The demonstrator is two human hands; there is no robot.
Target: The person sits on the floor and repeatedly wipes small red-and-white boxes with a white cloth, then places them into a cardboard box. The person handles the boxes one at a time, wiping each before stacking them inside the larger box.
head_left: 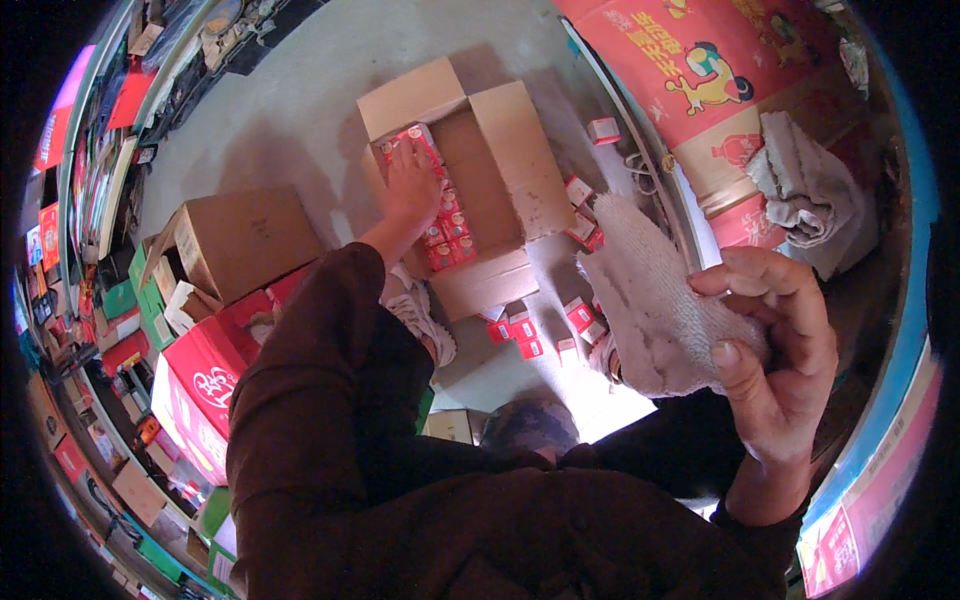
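My left hand [410, 188] lies with its fingers stretched out over the small red-and-white boxes [450, 228] lined up along the left side of an open cardboard box [488, 180]. It touches the top of that row, and its fingertips reach toward the far end. To the right, my right hand [775, 355] pinches a greyish-white woven cloth [660, 300] between thumb and fingers. The cloth hangs out to the left of the hand, above the floor. The open box's flaps stand spread, and the bare cardboard bottom shows to the right of the row.
Loose small red boxes [528, 336] lie on the floor near my feet, another [603, 131] farther off. A closed brown carton [245, 240] and a red carton [205, 385] stand at left, beside crowded shelves. At right, a grey cloth [815, 185] lies on large red cardboard [715, 60].
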